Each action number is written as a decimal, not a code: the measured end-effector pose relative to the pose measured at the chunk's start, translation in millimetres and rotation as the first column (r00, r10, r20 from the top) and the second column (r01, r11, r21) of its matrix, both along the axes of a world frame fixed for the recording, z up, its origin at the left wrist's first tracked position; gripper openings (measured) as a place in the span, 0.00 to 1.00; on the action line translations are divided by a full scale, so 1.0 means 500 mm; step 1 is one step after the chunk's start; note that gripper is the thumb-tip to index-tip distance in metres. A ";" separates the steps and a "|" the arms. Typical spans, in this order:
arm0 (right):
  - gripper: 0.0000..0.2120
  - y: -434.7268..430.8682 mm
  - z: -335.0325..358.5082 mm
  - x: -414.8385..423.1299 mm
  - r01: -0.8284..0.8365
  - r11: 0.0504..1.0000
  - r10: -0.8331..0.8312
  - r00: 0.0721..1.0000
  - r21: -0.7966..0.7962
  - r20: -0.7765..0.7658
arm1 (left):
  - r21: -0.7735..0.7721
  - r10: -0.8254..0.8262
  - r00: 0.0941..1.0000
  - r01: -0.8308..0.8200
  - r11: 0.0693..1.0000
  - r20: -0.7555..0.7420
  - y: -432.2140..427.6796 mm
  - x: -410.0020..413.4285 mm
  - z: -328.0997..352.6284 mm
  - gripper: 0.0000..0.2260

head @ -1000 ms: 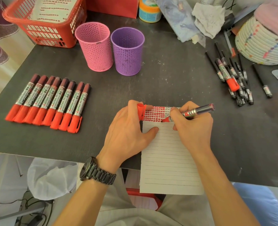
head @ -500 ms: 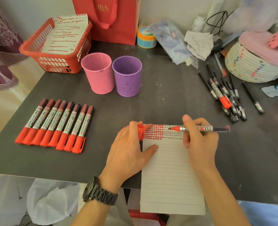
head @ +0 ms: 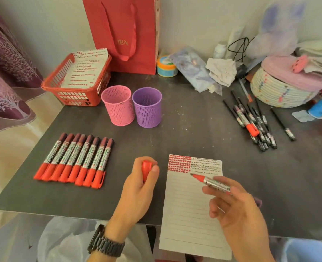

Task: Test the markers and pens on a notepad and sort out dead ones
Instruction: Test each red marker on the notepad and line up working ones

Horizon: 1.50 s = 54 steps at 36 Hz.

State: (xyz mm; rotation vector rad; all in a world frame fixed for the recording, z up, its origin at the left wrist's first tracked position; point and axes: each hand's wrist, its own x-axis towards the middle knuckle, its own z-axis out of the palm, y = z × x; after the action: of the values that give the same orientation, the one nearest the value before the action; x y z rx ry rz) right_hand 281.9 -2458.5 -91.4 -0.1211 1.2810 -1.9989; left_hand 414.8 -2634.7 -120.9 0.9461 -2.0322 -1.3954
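Right hand (head: pixel 237 210): fingers pinched the uncapped marker (head: pixel 211 183) — tip over the notepad (head: pixel 190 214).
Left hand (head: pixel 139 186): fingers curled round the cap (head: pixel 146 170) — likely held ready for recapping.

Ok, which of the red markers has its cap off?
The marker in the right hand, over the notepad: its tip is bare and the left hand holds its red cap. The eight in the row are capped.

Your white lined notepad (head: pixel 184 214) bears red and black marks. Your row of markers (head: pixel 77 159) has red caps; the pink cup (head: pixel 118 105) and purple cup (head: pixel 147 108) are perforated.
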 end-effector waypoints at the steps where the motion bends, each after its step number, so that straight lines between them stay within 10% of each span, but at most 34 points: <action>1: 0.11 0.005 -0.001 0.004 0.020 1.000 -0.020 1.000 0.013 0.006 | 0.035 0.000 1.000 0.001 0.999 -0.019 0.005 0.009 -0.002 0.06; 38: 0.17 0.024 0.016 0.073 0.045 0.976 -0.021 0.993 0.212 -0.114 | 0.131 -0.141 0.984 0.155 0.979 -0.108 0.088 0.075 0.032 0.10; 45: 0.35 0.022 0.008 0.085 -0.011 0.976 0.045 0.988 0.216 -0.150 | 0.052 -0.199 0.974 0.205 0.977 -0.104 0.093 0.064 0.035 0.12; 54: 0.11 0.051 0.035 0.050 -0.183 0.860 0.429 0.763 0.475 -0.483 | -0.056 -0.275 0.959 0.272 0.961 -0.063 0.066 0.073 0.057 0.09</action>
State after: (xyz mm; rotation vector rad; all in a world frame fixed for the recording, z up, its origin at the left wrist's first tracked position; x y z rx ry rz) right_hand 306.8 -2432.8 -74.1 -0.7463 1.8875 -1.4012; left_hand 451.2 -2601.7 -92.2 0.6031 -2.1953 -1.4898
